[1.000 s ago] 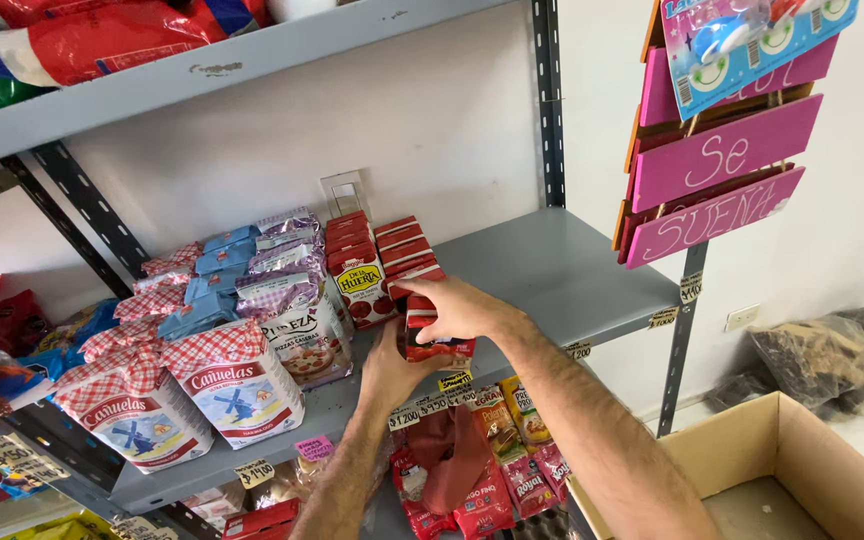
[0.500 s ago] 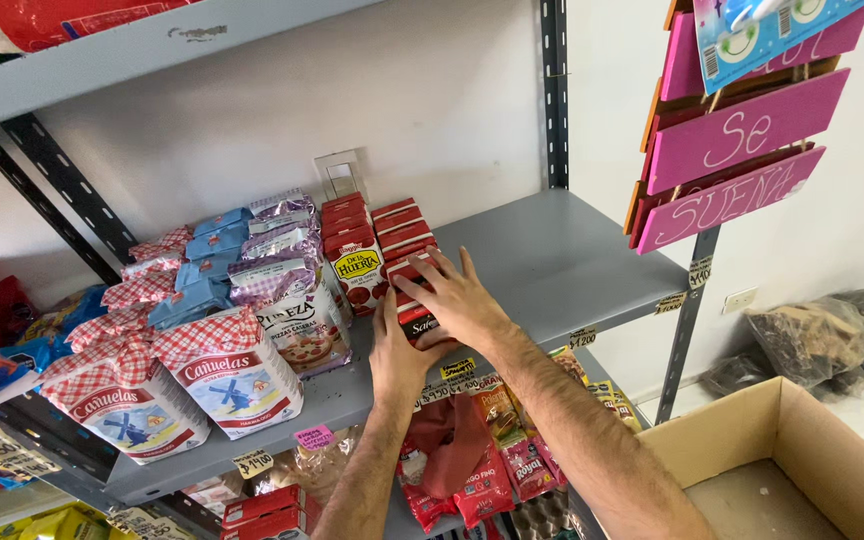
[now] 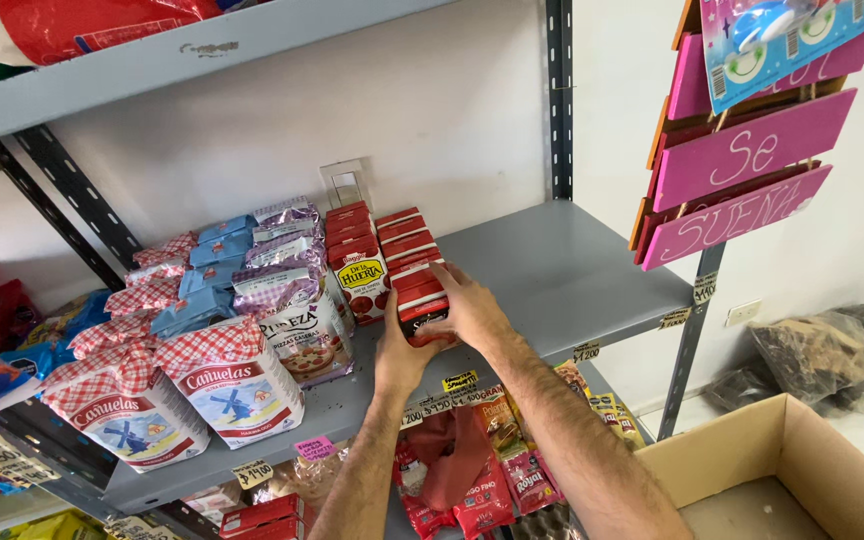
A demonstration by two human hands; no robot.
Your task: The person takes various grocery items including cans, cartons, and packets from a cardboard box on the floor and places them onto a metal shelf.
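Observation:
Both my hands hold a small red carton [image 3: 422, 305] at the front of a row of red cartons [image 3: 404, 240] on the grey metal shelf [image 3: 592, 280]. My left hand [image 3: 399, 352] cups the carton from below and the left. My right hand [image 3: 467, 308] wraps its right side and top. A second row of red cartons [image 3: 354, 255] stands just to the left, its front one showing a yellow and green label.
Flour bags in red check, blue and purple [image 3: 217, 345] fill the shelf's left half. Pink wooden signs [image 3: 742, 165] hang at the right. An open cardboard box [image 3: 802, 480] sits on the floor. Packets hang on the lower shelf [image 3: 492, 450]. Dark bags [image 3: 832, 350] lie by the wall.
My hands have closed in on the front carton and pushed it back against the row; the camera has come closer to the shelf.

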